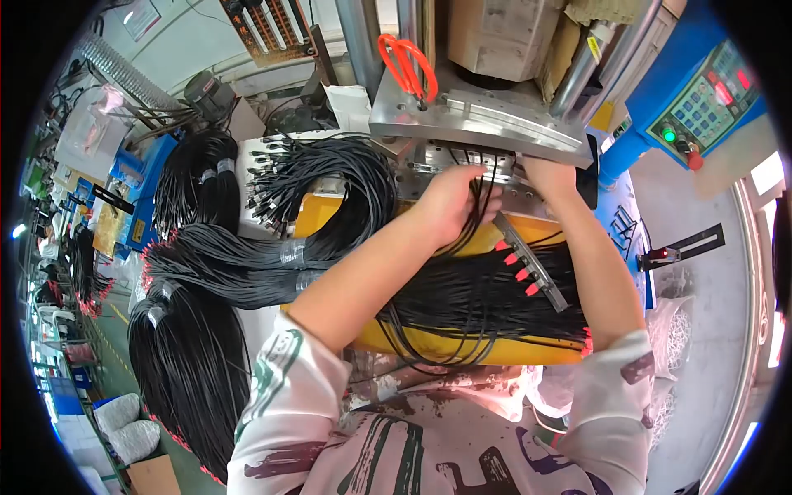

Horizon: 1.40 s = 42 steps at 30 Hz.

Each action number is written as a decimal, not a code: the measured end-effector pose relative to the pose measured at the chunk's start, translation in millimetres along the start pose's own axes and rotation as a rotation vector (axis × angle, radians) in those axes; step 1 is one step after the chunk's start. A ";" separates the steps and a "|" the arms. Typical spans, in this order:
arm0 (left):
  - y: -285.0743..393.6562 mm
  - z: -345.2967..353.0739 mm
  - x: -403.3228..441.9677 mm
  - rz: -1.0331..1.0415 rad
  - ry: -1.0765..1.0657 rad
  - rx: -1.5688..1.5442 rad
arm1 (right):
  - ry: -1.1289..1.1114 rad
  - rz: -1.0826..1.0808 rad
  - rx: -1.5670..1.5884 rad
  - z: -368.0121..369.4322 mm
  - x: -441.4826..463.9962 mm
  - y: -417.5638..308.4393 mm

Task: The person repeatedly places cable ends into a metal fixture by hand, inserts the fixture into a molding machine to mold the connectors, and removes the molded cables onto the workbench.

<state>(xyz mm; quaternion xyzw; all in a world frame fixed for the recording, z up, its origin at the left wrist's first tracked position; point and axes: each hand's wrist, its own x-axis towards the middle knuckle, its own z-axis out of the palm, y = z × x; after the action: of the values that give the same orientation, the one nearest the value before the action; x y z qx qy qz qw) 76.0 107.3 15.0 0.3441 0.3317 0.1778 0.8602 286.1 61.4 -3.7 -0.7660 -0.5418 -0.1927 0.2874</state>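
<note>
**Midway through one batch, with many more lying about**

The left hand (452, 202) is closed around a few black cables (477, 216), held just in front of the metal fixture (526, 198). The right hand (551, 175) reaches in under the upper plate (487, 128), apart from the left; its fingers are hidden, so I cannot tell whether they grip anything.

This batch looks partway done: the cables run up to the fixture but have not been let go. Whether their far ends are seated there is too small to tell. The held cables are thin, glossy and slack, bending down from the fist.

Just below, a slanted metal bar (540, 276) carries a row of red connectors (521, 274). Under it, a thick loose bunch (503, 301) lies across the yellow tray (528, 355); how much of it has been worked on cannot be judged.

Farther left, a curved bundle (363, 169) shows exposed ends, while a wrapped bundle (223, 252) and a hanging bundle (190, 355) are bound with clear film, so their gathering appears complete. Orange-handled scissors (408, 70) stand on the upper plate.
</note>
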 end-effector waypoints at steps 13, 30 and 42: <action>-2.2 -5.1 -50.7 -0.061 -0.078 0.009 | -0.534 0.874 0.961 4.2 -15.9 15.9; 37.8 -127.7 -71.6 0.264 0.473 0.128 | -0.538 -0.282 0.282 -19.5 -40.2 -63.4; -62.2 0.9 -97.2 1.049 -0.442 1.437 | -0.375 0.275 0.120 -147.5 -166.3 -45.5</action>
<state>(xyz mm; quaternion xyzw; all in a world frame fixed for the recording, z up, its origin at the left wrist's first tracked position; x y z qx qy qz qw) 11.7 11.4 14.9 0.9291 -0.0083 0.2268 0.2920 189.4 -142.7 18.2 -0.8366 -0.4866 0.0263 0.2503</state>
